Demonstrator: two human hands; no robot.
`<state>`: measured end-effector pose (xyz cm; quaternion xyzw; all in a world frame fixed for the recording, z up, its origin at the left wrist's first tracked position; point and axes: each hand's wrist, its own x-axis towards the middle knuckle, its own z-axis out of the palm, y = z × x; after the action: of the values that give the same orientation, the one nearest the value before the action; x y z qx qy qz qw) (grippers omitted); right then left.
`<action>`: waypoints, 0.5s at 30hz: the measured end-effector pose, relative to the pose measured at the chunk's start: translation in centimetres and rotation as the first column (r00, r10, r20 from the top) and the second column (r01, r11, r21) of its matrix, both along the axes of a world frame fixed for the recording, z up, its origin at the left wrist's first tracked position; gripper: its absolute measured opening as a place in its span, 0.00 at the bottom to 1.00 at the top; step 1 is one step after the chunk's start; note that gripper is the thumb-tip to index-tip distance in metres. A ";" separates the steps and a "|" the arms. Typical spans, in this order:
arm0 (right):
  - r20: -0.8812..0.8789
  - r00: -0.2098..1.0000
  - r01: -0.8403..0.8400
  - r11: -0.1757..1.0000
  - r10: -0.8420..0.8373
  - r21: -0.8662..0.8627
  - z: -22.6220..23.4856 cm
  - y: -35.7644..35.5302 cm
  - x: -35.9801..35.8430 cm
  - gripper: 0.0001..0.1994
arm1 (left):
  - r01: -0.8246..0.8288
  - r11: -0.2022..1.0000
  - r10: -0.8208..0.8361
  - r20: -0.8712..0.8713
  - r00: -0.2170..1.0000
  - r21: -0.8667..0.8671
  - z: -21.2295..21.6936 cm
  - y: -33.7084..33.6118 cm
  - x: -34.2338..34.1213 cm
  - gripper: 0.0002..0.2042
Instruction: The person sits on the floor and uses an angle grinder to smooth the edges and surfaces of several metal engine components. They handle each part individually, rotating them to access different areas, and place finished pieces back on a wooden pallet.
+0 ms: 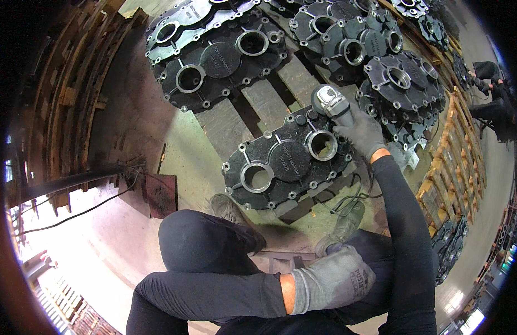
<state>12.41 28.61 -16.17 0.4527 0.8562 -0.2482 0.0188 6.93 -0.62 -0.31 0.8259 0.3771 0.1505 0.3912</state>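
Black cast-metal housing cover (286, 162) with two large round bores is lying on a wooden pallet (236, 120). Above its upper edge, the gloved right hand (361, 134) is gripping one grey angle grinder (330, 102). Below it, the gloved left hand (334, 279) is resting half-curled, holding nothing, on a thigh.

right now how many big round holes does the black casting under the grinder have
2 in the black cast-metal housing: one bright-rimmed bore at its lower left, one at its upper right beside the grey angle grinder.

grinder (329, 102) disc hidden, far castings (415, 6) cut off
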 end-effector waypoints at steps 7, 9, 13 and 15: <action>0.068 0.996 -0.067 0.998 0.066 0.019 0.5 0.9 -0.7 0.36 | 0.021 0.999 -0.018 -0.083 0.996 0.037 0.5 0.2 -0.3 0.06; 0.072 0.994 -0.086 0.995 0.082 0.049 0.3 1.6 -0.9 0.36 | 0.004 0.999 -0.002 -0.079 0.997 0.034 0.5 0.1 -0.3 0.06; 0.014 0.991 -0.130 0.986 0.129 0.101 -0.4 1.5 -0.5 0.36 | 0.016 1.000 -0.017 -0.043 0.999 -0.026 0.1 0.2 -0.1 0.07; 0.036 0.991 -0.130 0.990 0.128 0.049 0.0 2.0 -0.4 0.37 | 0.055 0.997 -0.058 -0.066 0.996 -0.047 0.0 0.5 0.2 0.07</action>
<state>11.99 30.59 -16.20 0.4006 0.8894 -0.2172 0.0372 7.14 -0.12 -0.30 0.8318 0.3698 0.1030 0.4009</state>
